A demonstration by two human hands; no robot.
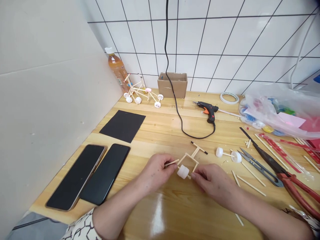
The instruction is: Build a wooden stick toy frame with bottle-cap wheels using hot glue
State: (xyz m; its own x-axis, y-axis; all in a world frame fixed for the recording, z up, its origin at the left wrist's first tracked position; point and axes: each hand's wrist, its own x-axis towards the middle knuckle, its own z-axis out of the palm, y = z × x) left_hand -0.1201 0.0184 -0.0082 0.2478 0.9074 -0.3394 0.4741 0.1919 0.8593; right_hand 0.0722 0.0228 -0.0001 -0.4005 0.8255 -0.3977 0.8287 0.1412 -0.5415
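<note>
A small frame of wooden sticks (pixel 191 157) lies on the wooden table (pixel 160 126), with a white bottle cap (pixel 183 171) at its near end. My left hand (pixel 157 171) pinches a short stick (pixel 171 163) beside the cap. At the frame's near right corner, next to the cap, my right hand (pixel 212 181) pinches the frame. A second pair of white caps on a stick axle (pixel 228 154) lies just right of the frame.
Two dark phones (pixel 91 175) and a black sheet (pixel 123 125) lie at left. A finished stick model (pixel 140 93), a tea bottle (pixel 117 68) and a cardboard box (pixel 172 85) stand at the back. A glue gun (pixel 208 110), tape roll (pixel 229 97), snips (pixel 260 166), red pliers (pixel 290 178), loose sticks and a plastic bag (pixel 280 111) fill the right.
</note>
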